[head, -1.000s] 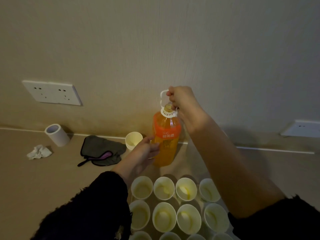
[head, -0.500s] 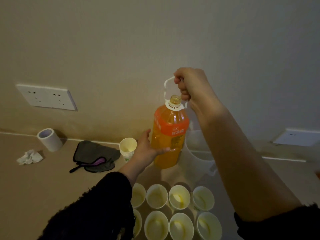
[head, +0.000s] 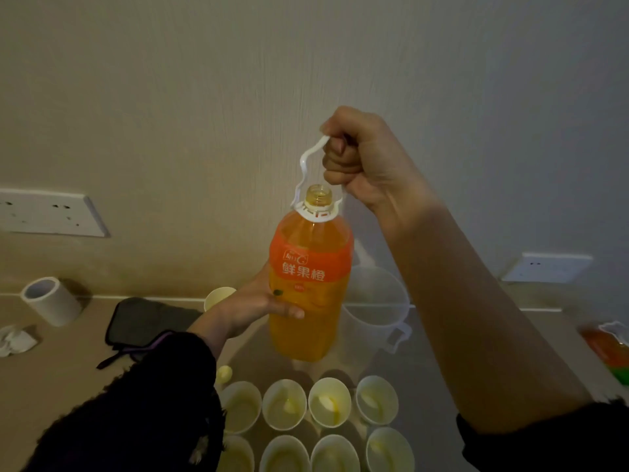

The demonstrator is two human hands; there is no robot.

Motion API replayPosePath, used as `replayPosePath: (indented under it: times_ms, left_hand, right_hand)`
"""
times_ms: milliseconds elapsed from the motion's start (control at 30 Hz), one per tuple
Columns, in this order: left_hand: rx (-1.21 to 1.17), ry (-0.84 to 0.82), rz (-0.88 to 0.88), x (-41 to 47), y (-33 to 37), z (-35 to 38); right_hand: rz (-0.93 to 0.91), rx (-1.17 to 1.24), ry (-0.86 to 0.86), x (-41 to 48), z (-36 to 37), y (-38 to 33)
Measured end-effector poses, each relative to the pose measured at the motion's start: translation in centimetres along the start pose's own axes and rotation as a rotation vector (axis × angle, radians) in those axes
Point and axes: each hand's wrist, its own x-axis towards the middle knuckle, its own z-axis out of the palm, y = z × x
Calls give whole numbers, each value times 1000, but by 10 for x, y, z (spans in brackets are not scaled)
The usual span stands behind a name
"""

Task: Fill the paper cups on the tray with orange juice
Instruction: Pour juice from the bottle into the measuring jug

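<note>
An uncapped orange juice bottle [head: 308,301] with an orange label hangs upright in the air above the tray. My right hand [head: 360,161] grips its white carrying handle [head: 306,165] from above. My left hand [head: 255,308] holds the bottle's body from the left side, thumb across the front. Several paper cups [head: 285,403] stand in rows on the tray [head: 422,383] below; they look pale inside, with little or no juice visible.
A clear plastic jug [head: 377,308] stands behind the bottle. One more paper cup [head: 218,296], a dark cloth [head: 149,321], a tape roll [head: 51,299] and crumpled tissue [head: 15,340] lie at the left. An orange packet [head: 609,349] is at the right edge.
Both hands have lifted the bottle off the counter, up and toward me. The clear jug behind it has come into view.
</note>
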Motion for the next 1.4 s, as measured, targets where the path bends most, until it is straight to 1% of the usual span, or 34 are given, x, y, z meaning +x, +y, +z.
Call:
replayPosePath:
  times_ms: [100,200,333,433,533,733,833,967,1067,1133,1200,1233,1267,1333,1400]
  left_hand:
    - [-13,19,18,-3,-3,1]
    - [3,61,18,-3,-8,2]
    - [94,78,27,-6,-17,3]
    - [136,105,39,-6,-26,6]
    - [119,142,33,-4,-28,10]
    - [96,140,-4,-2,-26,11]
    - [76,181,-34,-4,-26,13]
    - [55,253,-4,-3,-19,17]
    - [76,297,19,-3,-21,19]
    - [107,313,26,-3,-23,21]
    - [153,333,19,-4,-25,21]
    - [181,346,27,-6,-26,22]
    - [215,362,44,-6,-27,22]
    - [276,388,62,-9,-26,23]
    - [284,389,70,-11,-23,25]
  right_hand:
    - [11,42,-10,1,-2,1]
    - [24,86,27,3,-8,7]
    - [42,154,51,1,-15,14]
    - [39,161,52,0,-16,17]
    - [37,173,57,-1,-19,16]
    - [-1,115,41,-6,-25,15]
    - [-35,-31,74,-12,-23,15]
    - [-89,-284,211,-29,-16,17]
    - [-141,-593,327,-46,0,26]
    - [-187,-891,349,-56,11,42]
    - [-170,-1177,350,-64,24,66]
    - [-191,-1285,387,-68,29,81]
    - [-222,-1409,462,-69,33,96]
    - [-283,-1567,609,-70,38,123]
    - [-363,-1598,617,-72,36,141]
